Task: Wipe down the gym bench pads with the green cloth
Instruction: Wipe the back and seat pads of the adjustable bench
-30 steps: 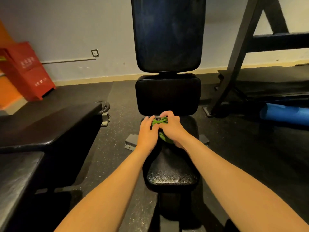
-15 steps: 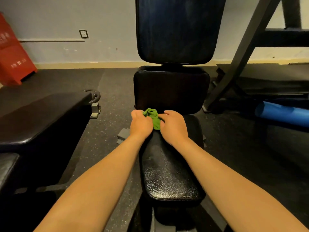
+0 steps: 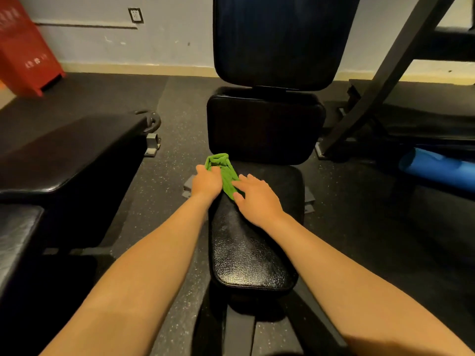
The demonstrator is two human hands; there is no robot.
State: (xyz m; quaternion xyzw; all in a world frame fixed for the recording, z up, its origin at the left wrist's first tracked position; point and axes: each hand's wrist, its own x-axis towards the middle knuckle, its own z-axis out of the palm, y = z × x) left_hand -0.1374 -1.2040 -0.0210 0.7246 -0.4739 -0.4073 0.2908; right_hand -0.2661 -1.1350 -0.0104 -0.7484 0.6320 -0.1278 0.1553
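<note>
1. Dark rubber gym floor (image 3: 174, 111); black seat pad (image 3: 252, 253) before me.
2. Bunched green cloth (image 3: 226, 176) on the pad's far left; my left hand (image 3: 207, 182) curls round it, and my right hand (image 3: 257, 199) rests on it, fingers spread.
3. Best practice: flatten it, then wipe in long overlapping strokes.
4. Since earlier: cloth drawn longer, right fingers opened.

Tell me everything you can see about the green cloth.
The green cloth is bright and looks like soft towel fabric. It lies bunched into a long wrinkled strip on the far end of the black seat pad. The left hand grips its left side; the right hand rests straight fingers on it.
</note>
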